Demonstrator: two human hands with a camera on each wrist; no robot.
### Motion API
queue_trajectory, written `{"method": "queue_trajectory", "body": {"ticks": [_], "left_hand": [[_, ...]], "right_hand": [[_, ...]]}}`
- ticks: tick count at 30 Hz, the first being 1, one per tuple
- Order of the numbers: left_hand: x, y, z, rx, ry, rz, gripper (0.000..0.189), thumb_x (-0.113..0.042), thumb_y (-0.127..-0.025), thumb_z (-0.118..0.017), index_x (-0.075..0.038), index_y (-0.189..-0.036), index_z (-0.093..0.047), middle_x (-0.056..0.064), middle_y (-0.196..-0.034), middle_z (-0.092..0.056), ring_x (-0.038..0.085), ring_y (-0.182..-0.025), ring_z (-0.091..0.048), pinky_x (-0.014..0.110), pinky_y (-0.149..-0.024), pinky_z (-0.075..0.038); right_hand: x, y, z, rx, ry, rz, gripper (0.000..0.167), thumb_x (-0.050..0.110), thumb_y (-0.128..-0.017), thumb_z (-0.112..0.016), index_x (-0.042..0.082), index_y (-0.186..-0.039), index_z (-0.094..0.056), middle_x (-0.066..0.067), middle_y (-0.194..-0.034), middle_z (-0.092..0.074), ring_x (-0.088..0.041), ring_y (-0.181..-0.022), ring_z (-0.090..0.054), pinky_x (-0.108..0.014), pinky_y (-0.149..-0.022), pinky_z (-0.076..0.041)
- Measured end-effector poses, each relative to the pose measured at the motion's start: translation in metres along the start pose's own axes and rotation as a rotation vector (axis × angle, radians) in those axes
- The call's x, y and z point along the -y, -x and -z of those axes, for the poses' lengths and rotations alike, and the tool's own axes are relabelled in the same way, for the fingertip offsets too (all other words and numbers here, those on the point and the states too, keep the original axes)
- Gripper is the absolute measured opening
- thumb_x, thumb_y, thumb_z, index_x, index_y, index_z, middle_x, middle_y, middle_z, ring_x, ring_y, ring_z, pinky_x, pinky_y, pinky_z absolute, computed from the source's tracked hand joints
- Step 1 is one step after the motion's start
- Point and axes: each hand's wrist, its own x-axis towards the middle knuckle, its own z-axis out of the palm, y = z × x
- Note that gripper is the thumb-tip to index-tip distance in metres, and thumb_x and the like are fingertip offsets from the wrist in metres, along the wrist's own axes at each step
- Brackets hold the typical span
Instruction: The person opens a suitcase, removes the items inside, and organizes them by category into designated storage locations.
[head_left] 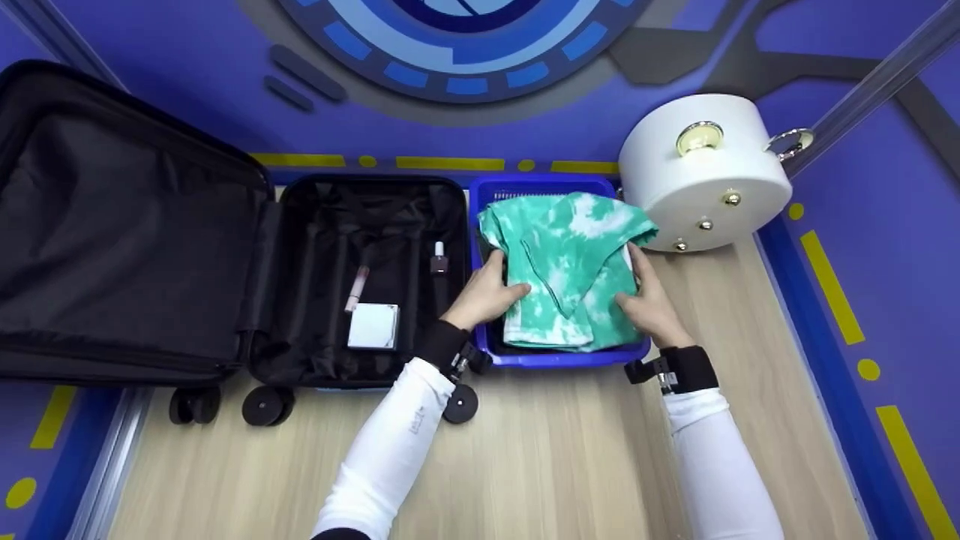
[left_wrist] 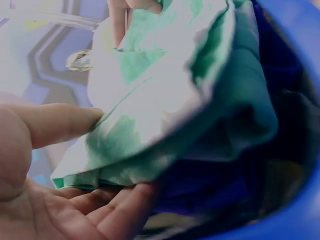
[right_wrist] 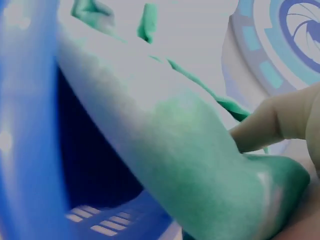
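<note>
A folded green-and-white tie-dye garment [head_left: 570, 262] lies over the blue plastic basket [head_left: 559, 361], its upper right corner reaching past the rim. My left hand [head_left: 486, 294] grips its left side; in the left wrist view the thumb [left_wrist: 65, 122] rests on top and the fingers [left_wrist: 125, 210] go underneath. On the opposite side, my right hand [head_left: 654, 304] holds the garment's right edge. The right wrist view shows a thumb [right_wrist: 280, 117] pressing on the cloth [right_wrist: 200, 165]. Dark blue material shows beneath the garment in the left wrist view, mostly hidden.
Left of the basket lies an open black suitcase [head_left: 330, 206] holding a pink tube [head_left: 358, 289], a white square case [head_left: 373, 326] and a small dark bottle with a white cap [head_left: 439, 259]. A round white case [head_left: 701, 172] with handles stands behind right, against the wall.
</note>
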Motion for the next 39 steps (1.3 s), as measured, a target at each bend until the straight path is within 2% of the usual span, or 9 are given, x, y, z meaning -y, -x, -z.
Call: {"method": "queue_trajectory", "body": {"ticks": [3,6,8,10,13,16,21,27,39], "left_hand": [[0.004,-0.004,-0.007,0.020,-0.044,0.037,0.085,-0.026,-0.103,-0.065,0.005,-0.163,-0.014,0.029,-0.159,-0.039,0.034,-0.142,-0.048,0.042,-0.112,-0.044],[0.005,-0.007,-0.013,0.026,-0.111,0.077,0.085,-0.025,-0.105,-0.061,0.009,-0.162,-0.008,0.031,-0.156,-0.043,0.034,-0.141,-0.050,0.040,-0.112,-0.044],[0.004,-0.009,-0.016,0.013,-0.154,0.100,0.084,-0.026,-0.106,-0.061,0.010,-0.161,-0.009,0.030,-0.152,-0.048,0.033,-0.139,-0.052,0.039,-0.111,-0.046],[0.002,-0.008,-0.017,-0.014,-0.201,0.105,0.082,-0.028,-0.105,-0.062,0.012,-0.160,-0.016,0.029,-0.145,-0.055,0.034,-0.133,-0.058,0.039,-0.107,-0.049],[-0.005,0.001,-0.013,-0.087,-0.284,0.087,0.075,-0.031,-0.101,-0.067,0.013,-0.152,-0.033,0.028,-0.135,-0.062,0.038,-0.119,-0.066,0.043,-0.098,-0.054],[-0.013,0.010,-0.005,-0.203,-0.395,0.060,0.065,-0.033,-0.097,-0.072,0.009,-0.138,-0.046,0.026,-0.127,-0.060,0.040,-0.105,-0.069,0.048,-0.085,-0.058],[-0.023,0.007,0.008,-0.348,-0.479,0.063,0.068,-0.037,-0.096,-0.073,0.004,-0.140,-0.042,0.026,-0.139,-0.042,0.039,-0.117,-0.057,0.047,-0.084,-0.057],[-0.023,-0.014,0.008,-0.191,-0.491,0.085,0.088,-0.037,-0.097,-0.072,0.002,-0.161,-0.026,0.029,-0.164,-0.017,0.041,-0.146,-0.035,0.047,-0.106,-0.048],[-0.015,-0.026,-0.003,0.058,-0.549,0.012,0.112,-0.039,-0.086,-0.084,0.009,-0.161,-0.015,0.030,-0.170,0.000,0.042,-0.156,-0.017,0.044,-0.110,-0.047]], "right_hand": [[-0.005,-0.003,0.001,0.042,0.050,-0.023,0.097,-0.015,-0.086,-0.049,0.008,-0.167,-0.002,-0.023,-0.172,-0.005,-0.038,-0.154,-0.015,-0.048,-0.120,-0.030],[-0.005,-0.006,0.001,0.093,0.127,-0.061,0.096,-0.011,-0.088,-0.050,0.010,-0.167,0.000,-0.028,-0.170,-0.009,-0.030,-0.113,-0.060,-0.034,-0.085,-0.054],[-0.004,-0.008,0.001,0.133,0.166,-0.086,0.095,-0.008,-0.090,-0.050,0.012,-0.167,0.002,-0.031,-0.168,-0.010,-0.016,-0.075,-0.058,-0.025,-0.059,-0.048],[-0.002,-0.009,0.001,0.149,0.211,-0.095,0.094,-0.005,-0.091,-0.051,0.011,-0.167,0.002,-0.034,-0.166,-0.015,-0.013,-0.059,-0.047,-0.025,-0.051,-0.045],[0.004,-0.007,0.004,0.113,0.262,-0.071,0.087,0.000,-0.094,-0.056,0.004,-0.166,-0.007,-0.035,-0.164,-0.023,-0.029,-0.090,-0.064,-0.036,-0.074,-0.055],[0.014,-0.003,0.006,-0.010,0.295,-0.033,0.076,0.005,-0.097,-0.061,-0.005,-0.161,-0.023,-0.037,-0.156,-0.034,-0.046,-0.125,-0.053,-0.051,-0.099,-0.050],[0.027,-0.011,0.007,-0.182,0.320,0.005,0.079,0.016,-0.098,-0.067,-0.006,-0.160,-0.024,-0.035,-0.156,-0.023,-0.052,-0.141,-0.037,-0.061,-0.114,-0.036],[0.031,-0.034,0.003,0.004,0.374,-0.070,0.095,0.032,-0.100,-0.064,-0.004,-0.164,-0.004,-0.033,-0.169,-0.003,-0.051,-0.155,-0.010,-0.061,-0.124,-0.013],[0.016,-0.058,-0.005,0.322,0.313,-0.154,0.093,0.031,-0.102,-0.064,0.004,-0.166,-0.003,-0.026,-0.170,-0.007,-0.046,-0.157,-0.007,-0.058,-0.125,-0.010]]}}
